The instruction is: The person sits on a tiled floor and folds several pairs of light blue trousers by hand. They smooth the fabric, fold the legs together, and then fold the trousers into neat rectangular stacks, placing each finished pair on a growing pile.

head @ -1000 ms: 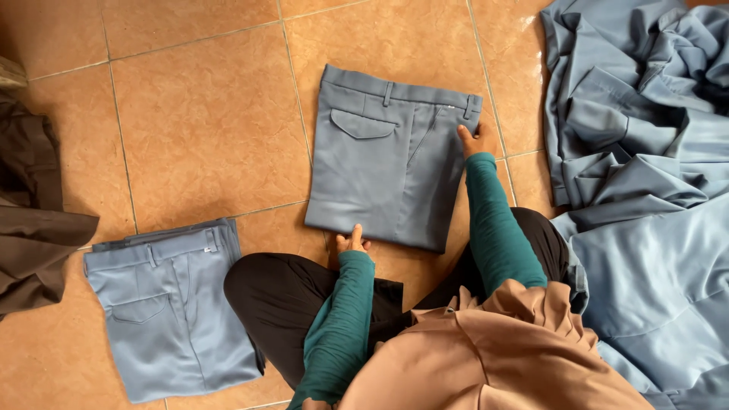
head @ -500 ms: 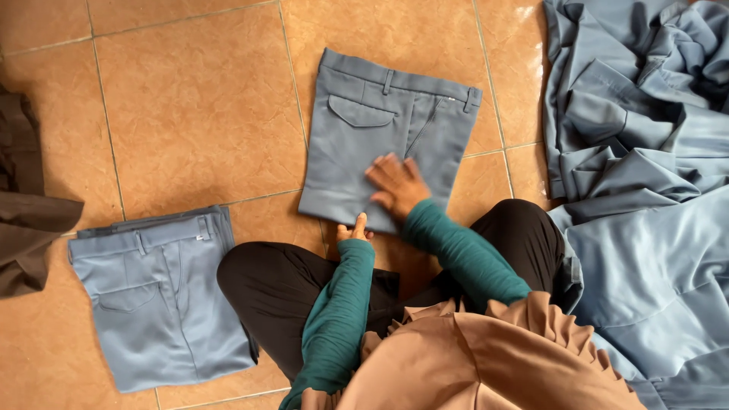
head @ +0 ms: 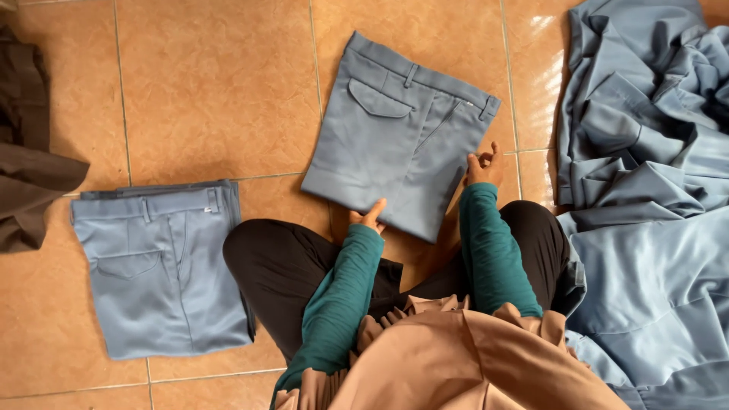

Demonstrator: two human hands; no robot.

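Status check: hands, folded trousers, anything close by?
Left hand and right hand both open, touching folded grey-blue trousers at near and right edges. Second folded pair left, unfolded pile right.

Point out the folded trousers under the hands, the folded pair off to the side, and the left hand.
Folded grey trousers point(head: 395, 129), head view: flap pocket area.
Second folded pair point(head: 156, 266), head view: middle of cloth.
Left hand point(head: 370, 216), head view: back of hand.

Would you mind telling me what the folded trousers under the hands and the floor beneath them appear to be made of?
The folded grey-blue trousers look like a smooth woven suiting fabric, perhaps a polyester blend: matte, with crisp fold edges and a flat pocket flap. The floor looks like glazed ceramic tile, orange-brown, judging by its grout lines and the bright glare near the cloth pile. The left hand and right hand touch the trousers' near edges.
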